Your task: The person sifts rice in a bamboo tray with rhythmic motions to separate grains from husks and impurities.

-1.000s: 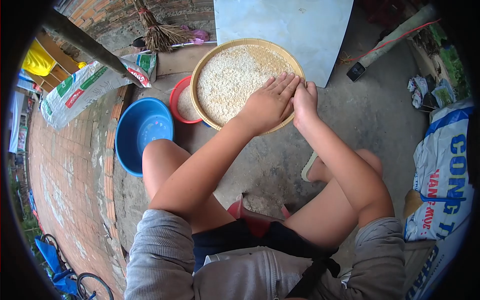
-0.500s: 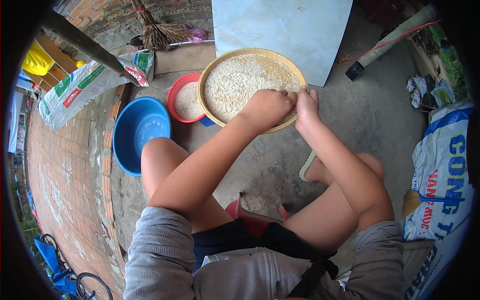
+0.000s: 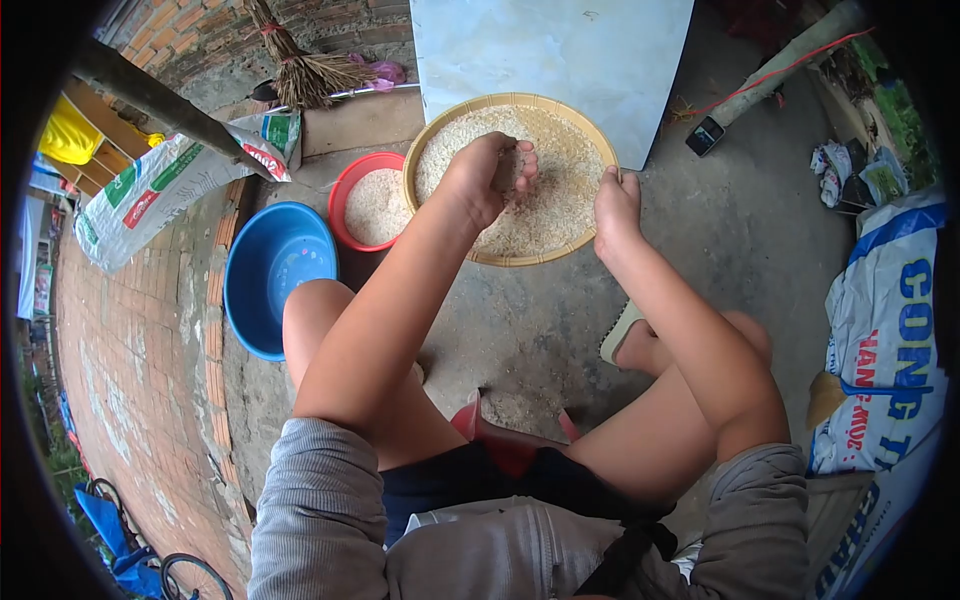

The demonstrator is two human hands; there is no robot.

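Note:
A round woven tray (image 3: 535,261) with pale grain (image 3: 560,190) spread over it is held out in front of me. My right hand (image 3: 617,208) pinches the tray's right rim between thumb and fingers. Over the left part of the grain is my left hand (image 3: 497,178), its palm turned partly up and its fingers apart and curled, with some grains sticking to them. A red basin (image 3: 340,218) of whitish grain (image 3: 377,207) stands left of the tray, partly behind it. Beside that is a blue basin (image 3: 282,262) with a few specks inside.
A pale board (image 3: 560,50) stands beyond the tray. A straw broom (image 3: 305,70) and a wooden pole (image 3: 170,105) are at the upper left. Printed sacks (image 3: 880,340) stand at the right. A small black device (image 3: 705,137) is by another pole. I sit on a red seat (image 3: 510,452).
My left hand has moved left from near the right rim to over the grain, and its fingers have opened. The right hand still grips the rim. The tray has shifted slightly.

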